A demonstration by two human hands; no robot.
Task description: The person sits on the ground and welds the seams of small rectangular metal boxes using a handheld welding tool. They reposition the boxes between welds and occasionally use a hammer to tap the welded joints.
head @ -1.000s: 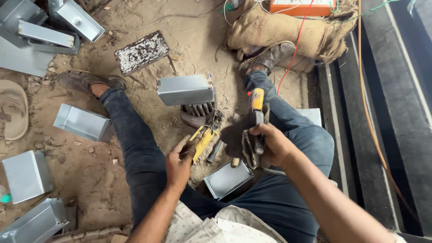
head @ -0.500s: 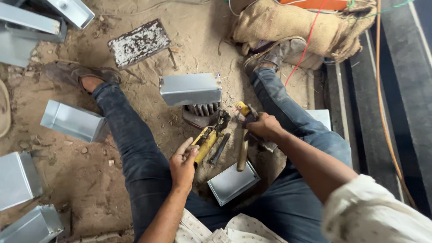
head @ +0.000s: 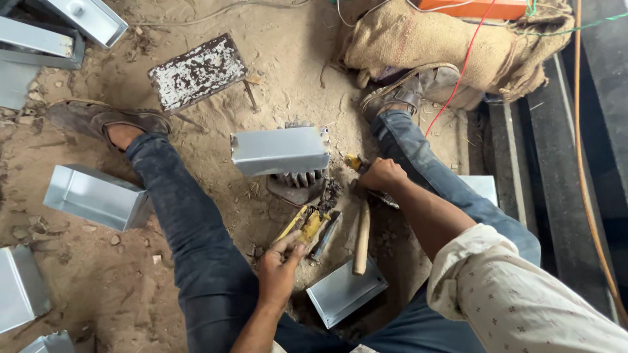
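I sit on sandy ground with my legs spread. My left hand point(head: 280, 267) grips the yellow handles of a pair of metal snips point(head: 307, 225) lying between my legs. My right hand point(head: 381, 175) is closed on a yellow-handled tool point(head: 354, 161) low at the ground, next to a dark toothed metal block point(head: 297, 183). A folded sheet-metal box point(head: 280, 150) rests on that block. A hammer with a wooden handle point(head: 361, 236) lies between my hands, its end over a flat sheet-metal tray point(head: 345, 292).
More sheet-metal boxes lie at the left point(head: 95, 196) and top left point(head: 91, 16). A speckled metal plate on legs point(head: 197, 70) stands ahead. A burlap sack point(head: 445, 39) with red wire over it is at top right. Dark rails point(head: 556, 163) run along the right.
My right hand has come down from chest height to the ground by the toothed block, still holding the yellow-handled tool. My left hand stays on the snips.
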